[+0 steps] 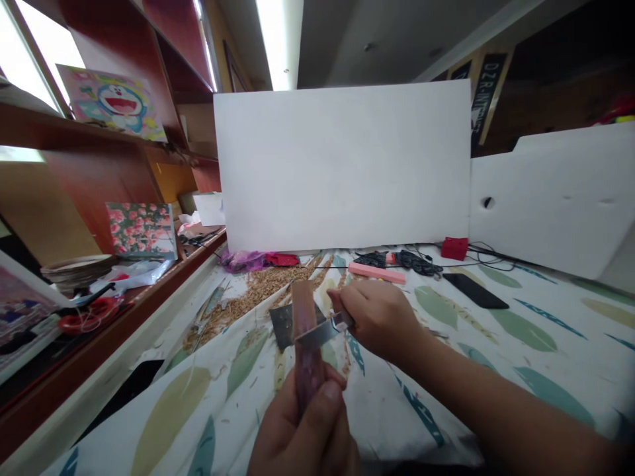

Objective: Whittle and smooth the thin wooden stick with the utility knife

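My left hand, low in the middle of the view, is closed around the near end of a wooden strip. The strip points away from me; its far part is light brown and its near part purplish brown. From the right comes my right hand, its fingers wrapped round the handle of a knife. The blade lies across the strip, about midway along it; how deep it bites cannot be made out. Behind the strip lies a dark flat plate on the cloth.
Wood shavings cover the cloth beyond my hands. A pink bar, black cables, a red box and a black phone lie further back. A white board stands behind; wooden shelving is at left.
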{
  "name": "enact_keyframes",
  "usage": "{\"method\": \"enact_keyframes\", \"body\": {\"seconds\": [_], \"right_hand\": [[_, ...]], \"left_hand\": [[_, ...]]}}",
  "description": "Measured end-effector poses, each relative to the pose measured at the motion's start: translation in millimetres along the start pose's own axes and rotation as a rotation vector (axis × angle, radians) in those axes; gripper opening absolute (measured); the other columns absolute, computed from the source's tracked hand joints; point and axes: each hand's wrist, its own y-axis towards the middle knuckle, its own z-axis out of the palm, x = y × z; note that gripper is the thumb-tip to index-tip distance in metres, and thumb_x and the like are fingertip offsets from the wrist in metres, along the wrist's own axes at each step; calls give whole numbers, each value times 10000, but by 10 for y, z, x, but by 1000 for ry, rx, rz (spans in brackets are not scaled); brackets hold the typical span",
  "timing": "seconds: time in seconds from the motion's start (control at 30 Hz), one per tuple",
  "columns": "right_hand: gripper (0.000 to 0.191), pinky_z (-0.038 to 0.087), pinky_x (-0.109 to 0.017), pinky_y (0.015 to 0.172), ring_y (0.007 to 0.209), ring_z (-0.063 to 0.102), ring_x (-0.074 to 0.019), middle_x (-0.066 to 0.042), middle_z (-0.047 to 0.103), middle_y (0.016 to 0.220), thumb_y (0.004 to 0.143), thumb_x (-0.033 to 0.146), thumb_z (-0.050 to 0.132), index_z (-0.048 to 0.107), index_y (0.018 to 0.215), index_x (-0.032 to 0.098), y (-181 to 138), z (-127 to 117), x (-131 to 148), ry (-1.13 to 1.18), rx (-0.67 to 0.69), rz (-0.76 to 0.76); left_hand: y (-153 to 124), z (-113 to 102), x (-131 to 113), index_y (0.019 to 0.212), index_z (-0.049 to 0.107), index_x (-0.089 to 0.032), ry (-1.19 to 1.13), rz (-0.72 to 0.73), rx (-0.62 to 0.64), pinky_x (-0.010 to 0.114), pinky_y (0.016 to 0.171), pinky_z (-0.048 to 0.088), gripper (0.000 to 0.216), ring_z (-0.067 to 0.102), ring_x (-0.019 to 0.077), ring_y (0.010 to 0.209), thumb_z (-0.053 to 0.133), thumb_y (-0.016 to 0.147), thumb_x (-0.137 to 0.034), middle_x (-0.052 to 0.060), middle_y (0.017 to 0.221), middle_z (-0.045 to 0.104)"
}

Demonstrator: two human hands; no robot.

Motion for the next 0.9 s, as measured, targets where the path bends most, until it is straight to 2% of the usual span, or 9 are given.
{"method": "enact_keyframes", "body": {"seconds": [0.17, 0.23, 0.3, 0.37, 0.4, 0.47, 0.63, 0.77, 0.9], "right_hand": [[372, 248, -328, 559, 561, 482, -168, -46, 577, 599, 1019, 302, 408, 533, 681, 208, 2, 293, -70, 31, 65, 53], [349, 251, -317, 562, 565, 497, -177, -62, 593, 606, 1010, 305, 415, 558, 709, 203, 21, 411, -284, 28, 168, 200], [331, 236, -311, 548, 528, 482, -181, -69, 589, 580, 1000, 281, 414, 572, 723, 195, 55, 489, -552, -26, 240, 465], [324, 259, -307, 572, 563, 515, -195, -78, 615, 625, 1007, 314, 413, 591, 765, 189, 102, 496, -731, -41, 168, 628], [337, 268, -305, 583, 577, 526, -199, -73, 621, 636, 1012, 348, 410, 594, 775, 194, 130, 470, -746, -7, 141, 627], [356, 275, -299, 595, 593, 535, -197, -57, 625, 651, 1015, 396, 405, 593, 778, 208, 194, 376, -615, 99, 142, 534], [259, 219, -302, 568, 610, 531, -182, -44, 655, 710, 977, 358, 475, 592, 798, 212, 257, 78, 50, 238, 317, 266], [259, 202, -311, 573, 598, 510, -150, -9, 630, 674, 977, 322, 474, 578, 775, 198, 164, -34, 232, 259, 233, 189], [335, 180, -317, 566, 549, 436, -124, 13, 565, 606, 987, 321, 451, 530, 691, 187, 106, -56, 221, 241, 142, 143]], "left_hand": [[14, 39, -6, 810, 518, -276, -94, -51, -20, 185, 323, 240, 442, 166, 51, 286, 797, 656, -583, -135, 369, 277], [33, 79, 145, 760, 521, -268, -93, -75, -73, 192, 328, 255, 472, 194, 51, 294, 829, 604, -589, -125, 382, 304], [62, 116, 320, 701, 535, -233, -3, -86, -100, 179, 383, 305, 515, 278, 36, 342, 880, 531, -575, -98, 423, 382], [100, 126, 408, 673, 540, -213, 52, -104, -101, 171, 381, 297, 574, 316, 32, 359, 872, 479, -639, -78, 444, 421], [120, 116, 398, 700, 540, -224, 38, -97, -131, 164, 348, 254, 591, 278, 32, 336, 865, 465, -657, -101, 425, 364], [151, 69, 287, 844, 535, -269, 5, -53, -175, 166, 297, 220, 505, 190, 42, 298, 821, 607, -612, -135, 416, 311], [82, -53, -15, 1010, 492, -291, 33, 66, -91, 162, 253, 256, 407, 242, 59, 241, 711, 777, -542, -131, 425, 424], [-29, -36, -9, 932, 455, -264, 16, 136, -37, 153, 299, 331, 270, 382, 59, 276, 652, 852, -429, -86, 547, 578], [-80, -24, 15, 852, 447, -236, -47, 67, 30, 145, 322, 303, 264, 307, 32, 295, 678, 823, -361, -84, 532, 553]]}}
